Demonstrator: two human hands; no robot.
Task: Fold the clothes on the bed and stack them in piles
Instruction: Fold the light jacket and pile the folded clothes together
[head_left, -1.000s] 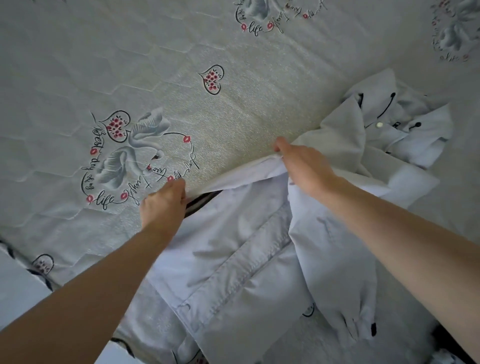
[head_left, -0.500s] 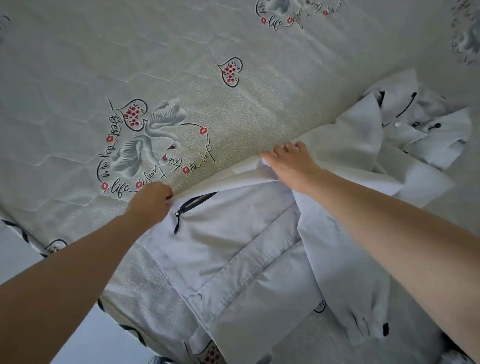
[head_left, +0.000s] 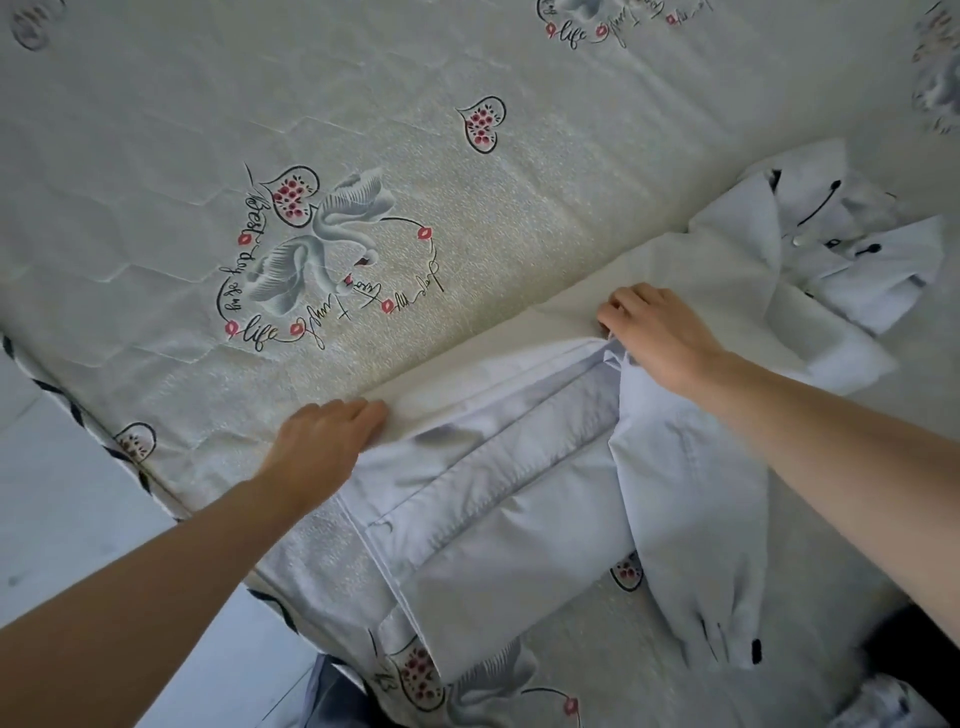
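Right hand (head_left: 657, 338), right of centre in the frame: fingers curled down into a gather of cloth, pinching the folded edge of the pale lavender-white cotton shirt (head_left: 498, 499) where its pleats converge. Judged purpose: to hold the doubled layers together so the fold line does not slip.

Left hand (head_left: 322, 441), lower left of centre: fingers extended and nearly flat, pressing the same folded edge down at its other end; it grasps nothing. Judged purpose: to pin and flatten the crease against the bed.

Between the two hands the fold runs diagonally, from lower left up to the right. Below it the shirt's button placket lies as a straight band, face up. One long sleeve (head_left: 696, 545) hangs from beneath the right wrist toward the lower right of the frame, its cuff not yet folded in.

Beyond the right hand, in the upper right, a crumpled white garment with dark trim (head_left: 852, 244) lies touching the shirt's far end, unfolded.

Everything rests on the quilted cream bed cover printed with swans and hearts (head_left: 260, 130). No finished pile is visible.

Assessment: early stage; first garment mid-fold.
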